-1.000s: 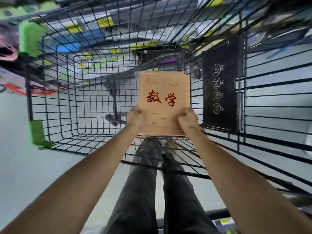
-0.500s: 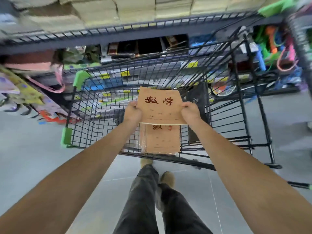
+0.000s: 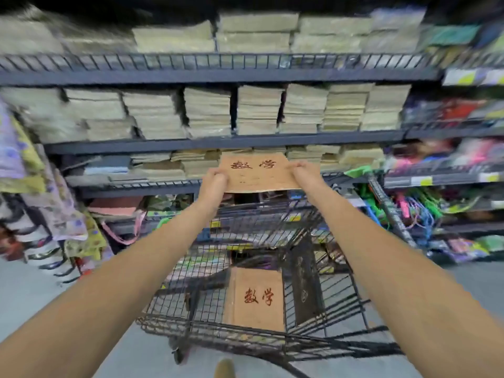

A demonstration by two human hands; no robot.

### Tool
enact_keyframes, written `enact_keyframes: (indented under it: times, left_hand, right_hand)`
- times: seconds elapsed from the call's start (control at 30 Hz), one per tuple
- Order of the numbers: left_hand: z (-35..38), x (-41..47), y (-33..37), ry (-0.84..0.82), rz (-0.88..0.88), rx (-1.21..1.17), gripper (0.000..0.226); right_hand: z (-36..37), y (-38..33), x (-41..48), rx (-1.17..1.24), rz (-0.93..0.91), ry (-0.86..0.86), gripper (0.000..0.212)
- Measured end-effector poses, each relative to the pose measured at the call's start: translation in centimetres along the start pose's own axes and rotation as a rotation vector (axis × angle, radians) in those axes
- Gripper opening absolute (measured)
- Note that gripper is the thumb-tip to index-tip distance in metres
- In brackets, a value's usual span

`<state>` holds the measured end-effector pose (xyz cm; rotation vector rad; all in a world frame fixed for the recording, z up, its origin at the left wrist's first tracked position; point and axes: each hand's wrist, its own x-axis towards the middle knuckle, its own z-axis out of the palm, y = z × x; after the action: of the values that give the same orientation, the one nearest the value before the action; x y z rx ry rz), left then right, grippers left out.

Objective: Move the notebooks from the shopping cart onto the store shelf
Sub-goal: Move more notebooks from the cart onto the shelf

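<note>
1 notebook (image 3: 259,173) gripped by left hand (image 3: 214,184), right hand (image 3: 306,175), before shelf (image 3: 218,143), above cart (image 3: 245,331)

Brown red-lettered notebook (image 3: 259,174) before shelf (image 3: 136,144)

Two hands, left hand (image 3: 215,181) and right hand (image 3: 305,175). Two notebooks with red words, top notebook (image 3: 259,173) and low notebook (image 3: 255,298), and one cart (image 3: 253,227). Three shelf boards (image 3: 218,75) full of paper stacks (image 3: 259,110) too blurry to count, and one shoe (image 3: 225,368).

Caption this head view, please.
Left hand and right hand grip a brown notebook at the store shelf; a second notebook lies in the cart.
</note>
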<state>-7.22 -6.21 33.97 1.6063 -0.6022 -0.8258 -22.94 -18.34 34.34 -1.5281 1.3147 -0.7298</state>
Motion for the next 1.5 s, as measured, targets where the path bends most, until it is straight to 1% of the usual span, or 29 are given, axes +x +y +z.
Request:
enact_keyframes:
  times: [0.1,0.23,0.33,0.43,0.5,0.6,0.7,0.83,0.9,0.97,1.07,1.27,1.43,1.5]
  left_hand:
    - [-0.7,-0.8,5.3,0.041,0.119,-0.065,0.03]
    - [-1.9,-2.2,11.0,0.012,0.288,-0.035,0.026]
    - [-3.2,-3.3,14.4,-0.023,0.398,-0.003,0.028]
    - [-4.2,-4.4,17.2,-0.029,0.53,-0.007,0.032]
    - [-4.9,-5.1,19.1,-0.035,0.612,-0.04,0.03]
    - [-5.7,-5.6,21.8,-0.003,0.724,-0.092,0.023]
    - [-6.3,-5.7,24.1,0.057,0.842,-0.162,0.015]
    - [-7.2,-5.2,27.4,0.086,0.992,-0.146,0.013]
    - [-7.6,-4.6,29.2,0.087,1.013,-0.146,0.013]
    - [-7.8,-3.9,30.6,0.096,0.995,-0.154,0.011]
    - [-8.4,-1.6,32.8,0.119,0.997,-0.131,0.015]
    - [-9.5,3.3,36.0,0.124,1.026,-0.095,0.017]
    - [-10.2,7.9,37.8,0.17,1.058,-0.022,0.02]
    - [-10.7,10.2,38.8,0.232,1.069,0.02,0.024]
  right_hand:
    - [-1.8,-6.0,-0.9,0.084,-0.131,0.043,0.029]
    - [-3.7,-12.5,-2.3,0.164,-0.22,0.041,0.018]
    - [-5.0,-16.7,-3.5,0.269,-0.306,0.068,0.02]
    - [-5.7,-20.1,-5.1,0.296,-0.399,0.052,0.012]
    - [-5.9,-22.2,-6.1,0.342,-0.462,0.059,0.016]
    - [-5.9,-24.8,-7.3,0.436,-0.578,0.076,0.018]
    - [-5.6,-26.8,-8.1,0.455,-0.685,0.098,0.019]
    - [-4.9,-29.6,-8.1,0.565,-0.728,0.107,0.017]
    - [-4.5,-30.9,-7.5,0.59,-0.727,0.117,0.018]
    - [-4.3,-31.9,-6.7,0.615,-0.715,0.122,0.018]
    - [-3.5,-34.0,-4.8,0.624,-0.706,0.135,0.02]
    - [-1.9,-37.0,-0.3,0.561,-0.746,0.12,0.023]
    - [0.0,-39.3,3.7,0.606,-0.746,0.094,0.02]
    - [0.8,-40.7,5.8,0.582,-0.771,0.112,0.022]
